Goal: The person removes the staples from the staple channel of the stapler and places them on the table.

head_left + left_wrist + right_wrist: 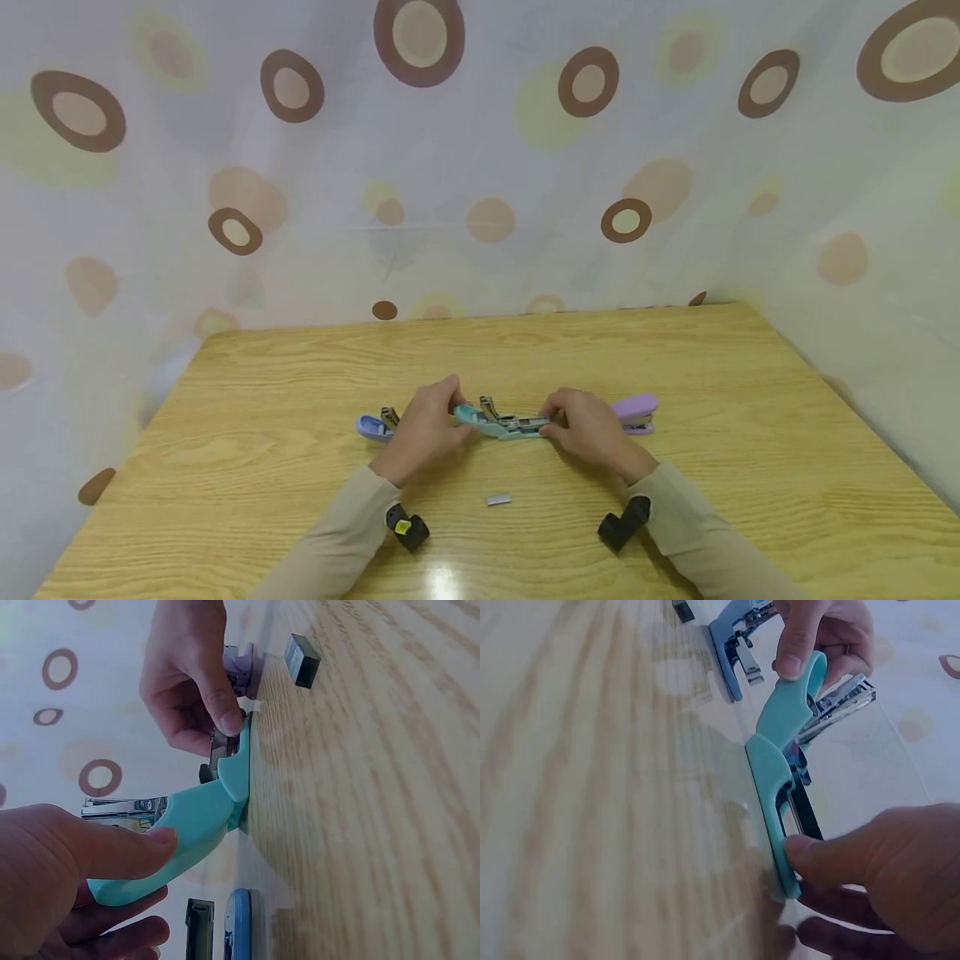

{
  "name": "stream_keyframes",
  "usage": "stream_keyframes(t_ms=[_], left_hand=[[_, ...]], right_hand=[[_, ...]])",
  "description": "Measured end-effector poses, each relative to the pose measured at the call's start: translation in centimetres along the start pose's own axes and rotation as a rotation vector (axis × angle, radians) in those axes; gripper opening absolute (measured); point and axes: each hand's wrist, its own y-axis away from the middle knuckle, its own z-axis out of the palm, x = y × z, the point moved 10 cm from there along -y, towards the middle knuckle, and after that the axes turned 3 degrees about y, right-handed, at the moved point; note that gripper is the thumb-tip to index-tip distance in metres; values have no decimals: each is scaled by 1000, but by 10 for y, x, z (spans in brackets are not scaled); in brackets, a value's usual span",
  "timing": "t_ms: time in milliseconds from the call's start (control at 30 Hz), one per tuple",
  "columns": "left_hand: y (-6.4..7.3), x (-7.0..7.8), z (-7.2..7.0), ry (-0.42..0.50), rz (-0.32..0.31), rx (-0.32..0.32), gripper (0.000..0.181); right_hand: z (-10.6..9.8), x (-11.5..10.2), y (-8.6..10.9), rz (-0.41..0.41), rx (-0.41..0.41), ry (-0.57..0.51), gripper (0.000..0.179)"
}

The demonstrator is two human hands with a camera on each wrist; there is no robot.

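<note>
A teal stapler lies opened out flat on the table, its top cover swung back to the left and its metal magazine sticking up. My left hand grips the raised top cover, thumb on one side and fingers on the other, as the left wrist view shows. At the other end, my right hand pinches the base between thumb and fingers. A short strip of staples lies on the table in front of the stapler.
Left of my left hand lies a blue stapler, also opened out and partly hidden. A purple stapler stands just beyond my right hand. The wooden table meets a patterned cloth behind.
</note>
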Motion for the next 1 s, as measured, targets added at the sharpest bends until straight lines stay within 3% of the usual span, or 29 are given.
stream_keyframes(t_ms=[167,300,700,1000], left_hand=[[1,-1,-2,7,27,9,31],[5,-2,0,4,36,7,31],[5,-2,1,8,41,7,30],[-1,1,-1,-5,27,-7,30]], right_hand=[[10,-11,-2,-168,-82,-98,19],[19,-20,1,-252,-133,-97,23],[21,-32,-15,-362,-234,-110,20],[18,-29,-22,-387,-271,-133,19]])
